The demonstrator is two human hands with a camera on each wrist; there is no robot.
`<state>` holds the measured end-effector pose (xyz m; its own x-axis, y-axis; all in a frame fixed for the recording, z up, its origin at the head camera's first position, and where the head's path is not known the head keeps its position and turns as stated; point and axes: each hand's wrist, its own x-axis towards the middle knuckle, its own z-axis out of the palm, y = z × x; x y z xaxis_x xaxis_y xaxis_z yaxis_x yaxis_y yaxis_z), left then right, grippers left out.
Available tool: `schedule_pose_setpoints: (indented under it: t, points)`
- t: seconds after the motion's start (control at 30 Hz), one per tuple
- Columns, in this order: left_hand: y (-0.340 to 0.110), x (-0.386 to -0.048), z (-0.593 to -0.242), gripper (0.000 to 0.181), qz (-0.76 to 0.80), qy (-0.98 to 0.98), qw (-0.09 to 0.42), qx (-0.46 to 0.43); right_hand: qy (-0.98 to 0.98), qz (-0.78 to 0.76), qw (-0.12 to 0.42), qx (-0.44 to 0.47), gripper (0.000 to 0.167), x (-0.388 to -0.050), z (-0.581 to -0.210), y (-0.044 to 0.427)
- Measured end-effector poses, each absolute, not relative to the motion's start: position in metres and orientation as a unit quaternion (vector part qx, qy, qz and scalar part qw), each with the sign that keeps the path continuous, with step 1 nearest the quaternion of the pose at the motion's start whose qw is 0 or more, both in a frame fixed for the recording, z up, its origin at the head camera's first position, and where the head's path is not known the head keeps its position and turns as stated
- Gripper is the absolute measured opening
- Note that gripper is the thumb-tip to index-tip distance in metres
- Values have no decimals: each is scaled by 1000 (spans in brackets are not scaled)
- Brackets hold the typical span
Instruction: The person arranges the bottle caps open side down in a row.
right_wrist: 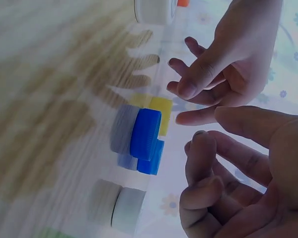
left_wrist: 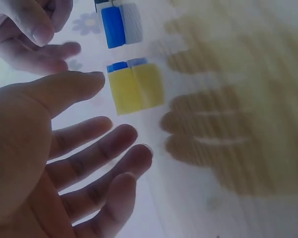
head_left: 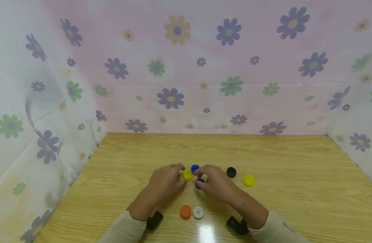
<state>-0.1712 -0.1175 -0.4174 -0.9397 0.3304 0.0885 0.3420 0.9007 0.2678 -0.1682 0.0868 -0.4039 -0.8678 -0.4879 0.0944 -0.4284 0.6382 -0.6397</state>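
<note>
My left hand [head_left: 167, 180] is just left of an upturned yellow bottle cap [head_left: 187, 175], thumb and fingers spread apart on either side. In the left wrist view, the thumb tip is very near this yellow cap [left_wrist: 126, 90]; I cannot tell whether it touches. My right hand [head_left: 217, 184] hovers by two blue caps, a farther one [head_left: 195, 168] and a nearer one [head_left: 199, 183] partly covered by its thumb. In the right wrist view, its loosely bent fingers hold nothing and stand apart from the blue cap [right_wrist: 146, 134].
Right of the hands lie a black cap [head_left: 231, 172] and another yellow cap [head_left: 249, 180]. Closer to me, an orange cap [head_left: 186, 212] sits beside a white one [head_left: 198, 212]. The wooden table [head_left: 137, 148] ends at a flowered cloth [head_left: 201, 77] behind and at both sides.
</note>
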Motion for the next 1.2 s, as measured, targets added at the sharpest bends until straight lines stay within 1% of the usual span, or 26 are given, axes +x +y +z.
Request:
schedule_pose_setpoints:
  t: [0.13,0.43,0.9,1.2]
  points:
    - [-117,-175,-420,36,-146,-974,21,-173,913,-322,30,-249,22,-174,-406,81]
    - [-115,-180,-425,37,-165,-971,0,-171,922,-291,51,-249,28,-181,-413,75]
    - [-117,-181,-425,32,-162,-969,18,-184,910,-303,68,-275,28,-186,-418,76]
    - [-117,-182,-423,31,-172,-967,17,-187,904,-330,79,-260,29,-187,-417,78]
